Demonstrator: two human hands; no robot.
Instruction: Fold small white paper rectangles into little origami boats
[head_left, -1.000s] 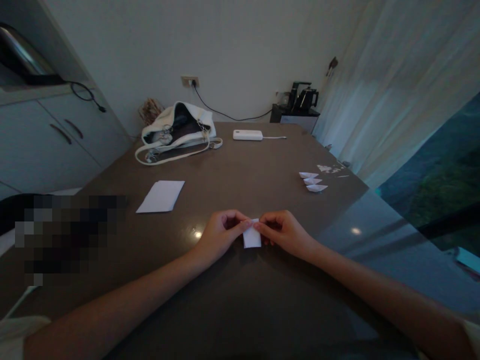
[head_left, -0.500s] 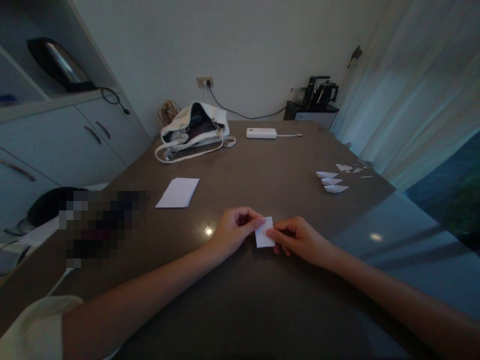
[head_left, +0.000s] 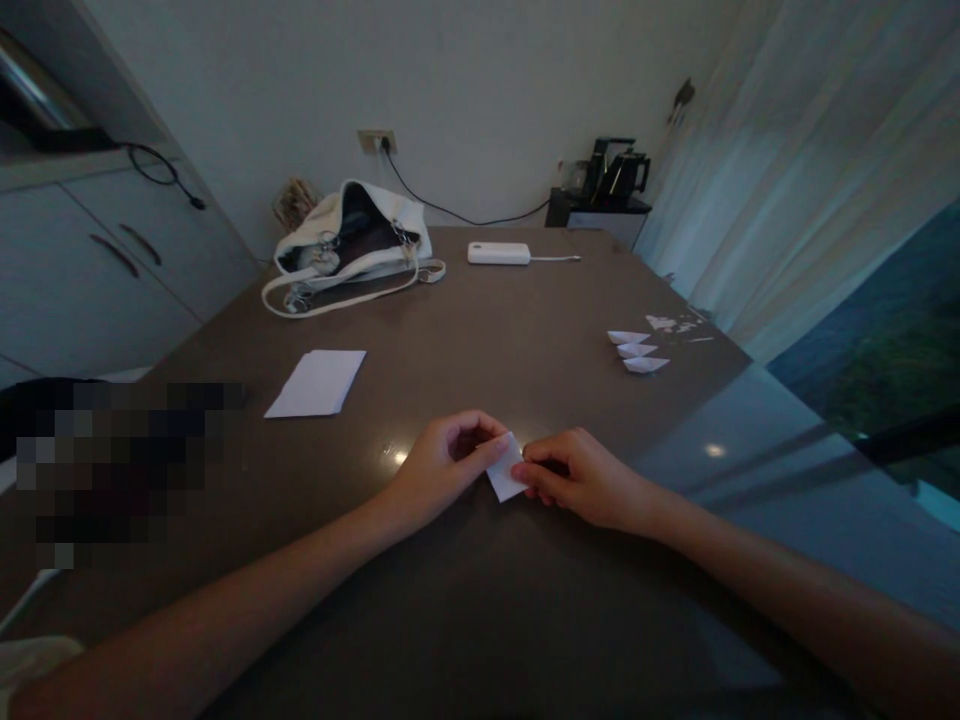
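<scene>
A small folded piece of white paper [head_left: 504,478] is held between my two hands just above the table, tilted so one corner points down. My left hand [head_left: 454,460] pinches its upper left edge between thumb and fingers. From the right, my right hand [head_left: 581,478] grips the opposite edge, its thumb lying on the face of the paper. The fingers behind the paper are partly hidden. Three small folded paper boats [head_left: 636,351] sit in a row farther off to the right. A stack of white paper sheets [head_left: 316,384] lies to the left of my hands.
On the brown table [head_left: 480,330], a white handbag [head_left: 352,245] lies open at the back left. Beside it is a white power bank [head_left: 499,254] with a short cable. Paper scraps [head_left: 671,323] are scattered near the right edge. A blurred-out patch [head_left: 127,460] covers the left side.
The folded paper has turned from nearly upright to a tilted, corner-down position, still in both hands. The whole view has shifted, so things appear farther left.
</scene>
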